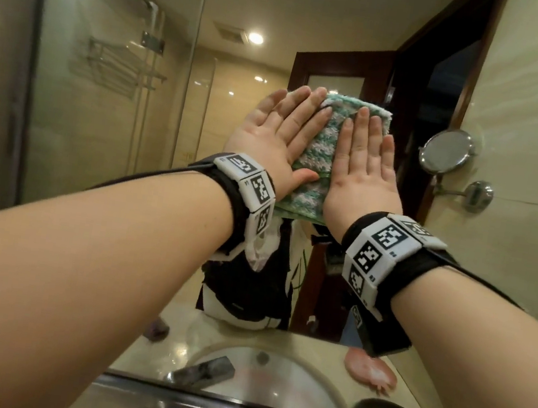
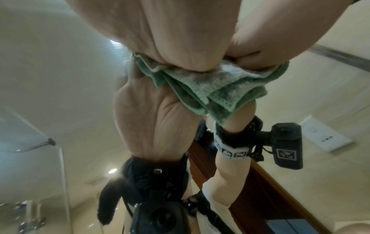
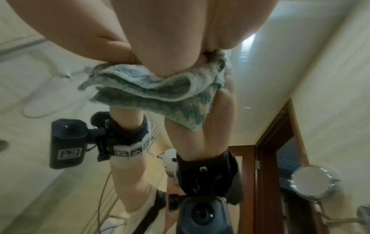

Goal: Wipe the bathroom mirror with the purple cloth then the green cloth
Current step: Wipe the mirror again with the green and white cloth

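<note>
The cloth (image 1: 317, 148) lies flat on the mirror (image 1: 107, 112), left hand (image 1: 269, 141) on its left part, right hand (image 1: 366, 169) on its right; the round mirror (image 1: 447, 152) is right of the cloth.

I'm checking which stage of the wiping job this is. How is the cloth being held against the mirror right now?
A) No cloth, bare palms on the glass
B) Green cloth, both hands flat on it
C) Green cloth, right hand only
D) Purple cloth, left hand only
B: the left hand and right hand both press with straight fingers on the folded green cloth against the mirror.
</note>
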{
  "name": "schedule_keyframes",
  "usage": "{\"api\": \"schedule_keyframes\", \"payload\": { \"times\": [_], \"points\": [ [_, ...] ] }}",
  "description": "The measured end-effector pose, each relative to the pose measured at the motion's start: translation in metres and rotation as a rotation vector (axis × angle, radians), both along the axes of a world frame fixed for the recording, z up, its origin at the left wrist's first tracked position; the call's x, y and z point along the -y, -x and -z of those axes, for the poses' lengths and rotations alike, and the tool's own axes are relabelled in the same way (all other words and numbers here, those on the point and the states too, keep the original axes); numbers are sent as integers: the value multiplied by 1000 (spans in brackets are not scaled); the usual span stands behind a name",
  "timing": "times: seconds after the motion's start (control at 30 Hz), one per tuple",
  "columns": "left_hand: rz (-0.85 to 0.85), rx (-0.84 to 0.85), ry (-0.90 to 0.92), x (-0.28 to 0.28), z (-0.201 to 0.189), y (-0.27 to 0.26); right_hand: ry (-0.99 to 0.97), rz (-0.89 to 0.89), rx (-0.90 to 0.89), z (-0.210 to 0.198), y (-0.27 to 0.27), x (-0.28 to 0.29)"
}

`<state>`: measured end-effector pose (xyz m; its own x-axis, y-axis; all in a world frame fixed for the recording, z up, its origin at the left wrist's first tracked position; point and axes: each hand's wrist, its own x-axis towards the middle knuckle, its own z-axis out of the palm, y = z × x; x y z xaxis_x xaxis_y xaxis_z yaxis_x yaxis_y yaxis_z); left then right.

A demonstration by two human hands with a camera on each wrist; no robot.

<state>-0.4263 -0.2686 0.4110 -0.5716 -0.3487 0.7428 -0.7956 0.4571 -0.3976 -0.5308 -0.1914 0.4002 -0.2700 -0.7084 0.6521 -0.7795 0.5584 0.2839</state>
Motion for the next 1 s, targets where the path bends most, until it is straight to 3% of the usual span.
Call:
{"api": "schedule_keyframes", "payload": {
  "times": [0.23,0.5,0.67,0.8,1.0],
  "points": [
    [-128,-28,-62,42,14,-75,-26,-149,-79,9,-69,46],
    [-368,-53,-162,89,46,-169,-41,-337,-287,32,-148,110],
    [-501,-36,-200,111,62,-217,-32,-431,-308,50,-196,146],
    [-599,61,-155,121,70,-232,0,-431,-280,65,-222,167],
    [-655,116,-123,119,70,-227,13,-487,-276,67,-212,164]
  ]
}}
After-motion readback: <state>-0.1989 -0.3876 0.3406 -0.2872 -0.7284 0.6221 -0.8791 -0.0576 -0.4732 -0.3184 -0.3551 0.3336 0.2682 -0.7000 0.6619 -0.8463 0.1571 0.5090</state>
